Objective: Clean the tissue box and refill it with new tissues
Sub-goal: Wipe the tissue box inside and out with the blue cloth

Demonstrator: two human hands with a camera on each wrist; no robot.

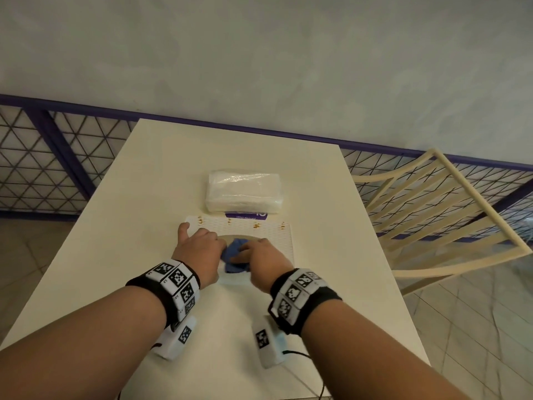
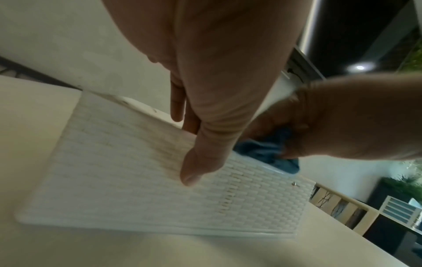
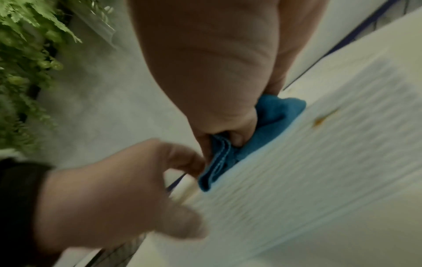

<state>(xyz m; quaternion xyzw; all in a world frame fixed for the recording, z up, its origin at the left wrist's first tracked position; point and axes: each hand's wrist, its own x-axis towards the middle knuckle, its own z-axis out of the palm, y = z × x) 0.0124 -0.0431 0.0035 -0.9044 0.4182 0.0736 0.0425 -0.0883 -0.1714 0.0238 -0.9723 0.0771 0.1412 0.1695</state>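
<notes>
A white tissue box (image 1: 274, 235) with a woven pattern and small gold marks lies on the cream table (image 1: 161, 174). My left hand (image 1: 202, 241) holds its left part: the thumb (image 2: 191, 175) presses on the near side and the fingers reach over the top. On the box top, my right hand (image 1: 253, 254) grips a crumpled blue cloth (image 1: 234, 255) near the oval opening. The right wrist view shows that cloth (image 3: 276, 113) bunched in my right hand (image 3: 228, 137) against the box (image 3: 319, 153). Behind the box lies a plastic-wrapped pack of new tissues (image 1: 243, 192).
A cream slatted chair (image 1: 432, 215) stands at the table's right side. Along the far edge runs a purple-framed mesh railing (image 1: 43, 168) with a grey wall above it. Bare tabletop lies left of the box and in front of it.
</notes>
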